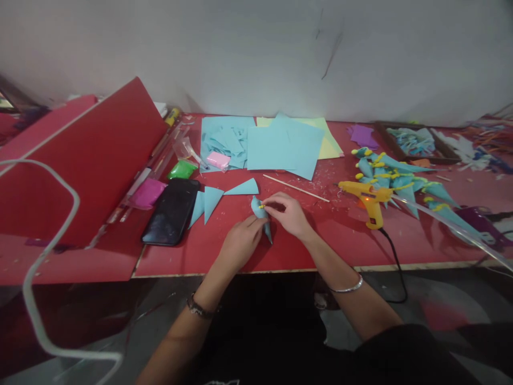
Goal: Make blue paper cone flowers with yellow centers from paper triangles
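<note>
Blue paper cone (267, 231), its tip toward table edge, left hand (241, 241) gripping the cone, right hand (289, 214) pinching yellow trim (262, 206) on it.

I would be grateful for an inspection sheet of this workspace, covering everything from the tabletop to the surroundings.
Surface: red tabletop, small scraps scattered on it.
Job's things: blue paper cone in the hands; yellow-trimmed cones heaped beside the yellow glue gun, whose small orange light glows.
Clutter: black phone, green packet, thin stick, framed tray of paper strips.
Grippers: left hand holds the cone; right hand pinches at its yellow trim.
Cables: black cord hangs over the front edge; white cable at left.
Surroundings: pale wall with dark marks.
</note>
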Available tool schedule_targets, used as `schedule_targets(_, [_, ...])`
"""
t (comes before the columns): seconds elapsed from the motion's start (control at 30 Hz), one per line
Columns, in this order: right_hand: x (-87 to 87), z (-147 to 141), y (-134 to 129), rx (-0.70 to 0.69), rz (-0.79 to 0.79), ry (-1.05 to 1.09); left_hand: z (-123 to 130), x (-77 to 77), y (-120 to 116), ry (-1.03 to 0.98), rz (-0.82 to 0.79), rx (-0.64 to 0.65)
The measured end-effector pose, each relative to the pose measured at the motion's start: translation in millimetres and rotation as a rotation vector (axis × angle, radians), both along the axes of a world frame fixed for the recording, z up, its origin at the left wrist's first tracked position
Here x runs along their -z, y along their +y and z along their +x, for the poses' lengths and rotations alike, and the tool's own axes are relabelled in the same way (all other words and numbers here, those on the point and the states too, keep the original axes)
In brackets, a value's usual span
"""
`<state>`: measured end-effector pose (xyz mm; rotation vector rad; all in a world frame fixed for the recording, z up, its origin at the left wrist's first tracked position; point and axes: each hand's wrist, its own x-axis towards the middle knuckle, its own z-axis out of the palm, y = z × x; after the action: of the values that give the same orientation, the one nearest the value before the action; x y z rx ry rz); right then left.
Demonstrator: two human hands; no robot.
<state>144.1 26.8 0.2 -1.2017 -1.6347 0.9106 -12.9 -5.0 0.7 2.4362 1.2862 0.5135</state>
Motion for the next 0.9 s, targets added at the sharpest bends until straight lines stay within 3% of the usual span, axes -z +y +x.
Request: schedule_targets(0.9, [2.2,-5.8,1.2,0.035,0.004,-0.053,1.7,-1.2,1.3,-0.026,-0.004,-0.002])
